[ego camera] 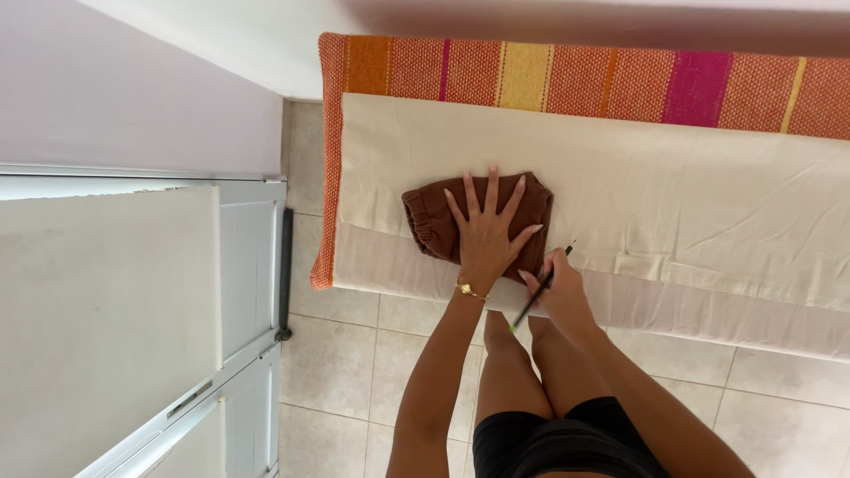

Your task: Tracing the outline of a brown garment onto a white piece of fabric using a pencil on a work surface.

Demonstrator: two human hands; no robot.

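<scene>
Striped orange blanket (575,80) under cream sheet (673,195), tile floor (336,354), white door (106,310).

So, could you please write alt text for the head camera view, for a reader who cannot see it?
Seen from above, a person's left hand presses flat, fingers spread, on a folded brown garment lying on a cream sheet. The right hand beside it holds a thin dark pen. An orange striped cover shows beyond the sheet, with a beige tiled floor below.

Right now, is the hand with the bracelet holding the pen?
No, the left hand with the bracelet lies flat on the folded brown cloth; the right hand holds the pen.
</scene>
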